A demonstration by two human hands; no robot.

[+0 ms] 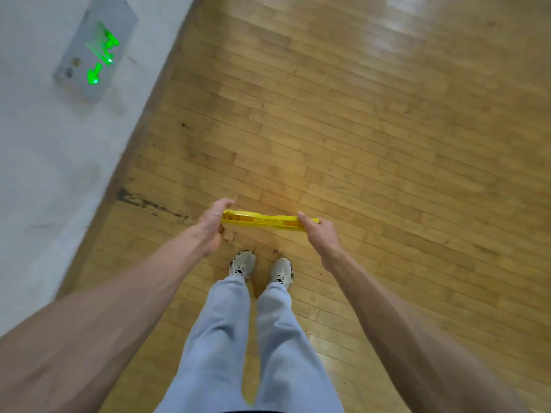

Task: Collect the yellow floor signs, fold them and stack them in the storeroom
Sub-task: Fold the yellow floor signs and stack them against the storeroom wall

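Note:
A yellow floor sign point(265, 221) is folded flat and seen edge-on from above, a thin yellow strip held level in front of my feet. My left hand point(212, 223) grips its left end, fingers wrapped over the top edge. My right hand point(320, 232) grips its right end, thumb laid along the top. The sign's faces and lower part are hidden from this angle. The sign hangs above the wooden floor point(372, 138), just ahead of my shoes point(261, 268).
A white wall point(44, 174) runs along the left, meeting the floor at a dark baseboard. A grey box with a green lit exit sign point(95, 52) is mounted low on that wall. Wooden floor stretches ahead and to the right.

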